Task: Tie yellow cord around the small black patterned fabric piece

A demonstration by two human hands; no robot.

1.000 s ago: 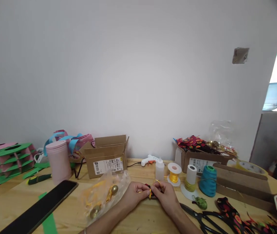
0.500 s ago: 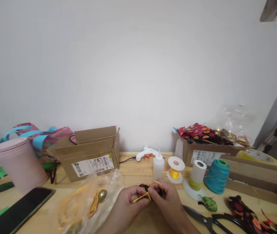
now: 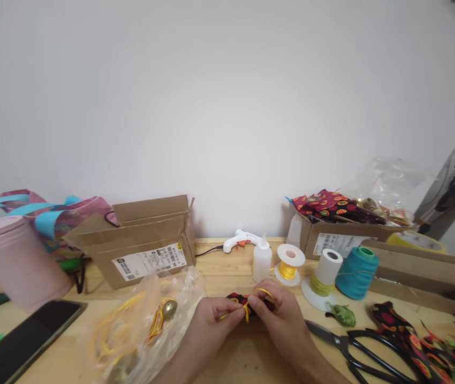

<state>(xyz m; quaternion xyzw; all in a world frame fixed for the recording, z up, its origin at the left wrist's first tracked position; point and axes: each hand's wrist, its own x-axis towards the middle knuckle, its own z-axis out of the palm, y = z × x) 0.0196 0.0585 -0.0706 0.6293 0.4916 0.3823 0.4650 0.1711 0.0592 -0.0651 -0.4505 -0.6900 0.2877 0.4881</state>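
A person's two bare hands work close together over a wooden table (image 3: 227, 276), toward its near edge and about midway between left and right. They hold a small piece of dark patterned cloth (image 3: 238, 297) with yellow cord (image 3: 247, 310) around it. The left hand (image 3: 218, 326) is closed to a narrow pinch, thumb against forefinger, on the cord. The right hand (image 3: 280, 316) pinches too, thumb and fingertips at the cloth and cord, and a loop of cord curves over its fingers. The hands are nearly touching, and a short cord end hangs between them.

Left of the hands lies a clear bag (image 3: 131, 325) with yellow cord and round brass bells (image 3: 168, 309). Farther left are a black phone (image 3: 27, 336) and a pink canister (image 3: 19, 266).

Along the table's far edge, by the wall, an open carton (image 3: 143, 240) stands on the left, a white glue gun (image 3: 240, 240) lies near the middle, and a box (image 3: 311, 234) heaped with patterned cloth is on the right.

Just beyond the right hand stand a white bottle (image 3: 262, 261), a yellow spool (image 3: 287, 271), an olive spool (image 3: 322, 286) and a teal cone (image 3: 356, 273). Black scissors (image 3: 343, 344) lie beside the right wrist, toward the near right corner.
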